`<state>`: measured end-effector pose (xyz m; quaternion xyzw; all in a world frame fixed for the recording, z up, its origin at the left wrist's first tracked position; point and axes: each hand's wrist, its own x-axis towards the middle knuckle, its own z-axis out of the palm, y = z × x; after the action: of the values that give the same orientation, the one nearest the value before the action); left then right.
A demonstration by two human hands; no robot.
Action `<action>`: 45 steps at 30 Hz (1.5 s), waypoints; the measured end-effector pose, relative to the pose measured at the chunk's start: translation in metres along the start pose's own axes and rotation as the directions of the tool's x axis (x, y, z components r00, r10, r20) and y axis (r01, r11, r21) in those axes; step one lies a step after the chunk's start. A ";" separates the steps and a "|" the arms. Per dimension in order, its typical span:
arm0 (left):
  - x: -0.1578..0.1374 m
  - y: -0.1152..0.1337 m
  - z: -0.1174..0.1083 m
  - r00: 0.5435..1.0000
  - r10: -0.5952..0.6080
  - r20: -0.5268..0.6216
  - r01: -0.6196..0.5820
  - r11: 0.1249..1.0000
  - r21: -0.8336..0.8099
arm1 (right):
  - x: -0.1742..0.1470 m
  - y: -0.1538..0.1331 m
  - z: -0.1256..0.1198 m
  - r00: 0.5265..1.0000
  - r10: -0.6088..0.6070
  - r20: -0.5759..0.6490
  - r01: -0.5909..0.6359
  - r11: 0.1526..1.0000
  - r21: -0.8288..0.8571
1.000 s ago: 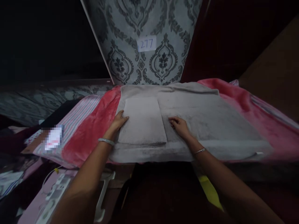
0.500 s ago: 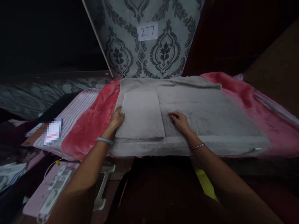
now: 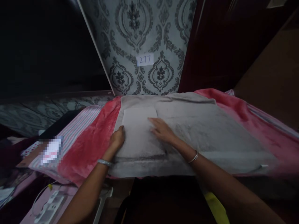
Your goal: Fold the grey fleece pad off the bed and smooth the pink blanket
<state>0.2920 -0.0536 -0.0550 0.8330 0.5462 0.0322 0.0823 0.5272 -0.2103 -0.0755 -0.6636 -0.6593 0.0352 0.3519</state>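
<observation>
A folded light-grey towel (image 3: 137, 140), roughly rectangular, lies on the left part of a larger grey cloth (image 3: 198, 127). My left hand (image 3: 117, 137) is at the towel's left edge, its fingers curled in against that edge. The undersides of those fingers are hidden. Over the towel's right side reaches my right hand (image 3: 161, 129), palm down and slightly blurred. Its fingers are stretched out toward the upper left and appear to touch the towel's top, holding nothing.
Beneath the grey cloth spreads a red-pink plush blanket (image 3: 84, 152) with a striped border. A white power strip (image 3: 51, 205) sits at lower left. A patterned wall panel (image 3: 140, 40) with a paper label (image 3: 145, 59) stands behind, beside a dark screen (image 3: 46, 46).
My right hand has moved left, from the grey cloth beside the towel onto the towel, and its fingers have straightened. My left hand's fingers have drawn together. The view has tilted up.
</observation>
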 end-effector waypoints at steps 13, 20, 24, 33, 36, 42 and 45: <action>0.038 0.054 0.009 0.595 0.800 0.074 -0.777 0.597 -0.201 | -0.018 -0.053 0.043 0.866 -0.162 0.472 0.222 0.972 -0.072; 0.117 0.095 0.024 0.565 0.796 0.215 -0.805 0.590 -0.069 | -0.019 -0.052 0.041 0.859 -0.160 0.486 0.181 0.984 0.004; 0.160 0.074 0.023 0.644 0.751 0.144 -0.757 0.653 -0.019 | -0.019 -0.051 0.037 0.855 -0.156 0.494 0.158 0.987 0.037; 0.195 0.048 0.028 0.744 0.666 0.051 -0.667 0.745 -0.010 | -0.018 -0.048 0.040 0.841 -0.137 0.524 0.121 0.990 0.065; 0.184 0.053 0.022 0.791 0.611 -0.023 -0.608 0.790 0.084 | -0.017 -0.045 0.043 0.841 -0.143 0.522 0.138 0.989 0.049; 0.137 0.058 -0.003 0.892 0.452 -0.003 -0.449 0.888 0.102 | -0.020 -0.046 0.047 0.853 -0.142 0.502 0.184 0.982 -0.034; 0.089 0.047 -0.003 0.879 0.476 0.033 -0.475 0.880 -0.013 | -0.021 -0.047 0.046 0.860 -0.138 0.492 0.197 0.978 -0.069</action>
<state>0.3700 0.0095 -0.0471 0.9418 0.3235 0.0381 0.0836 0.4611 -0.2151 -0.0950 -0.5930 -0.7824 0.1306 0.1381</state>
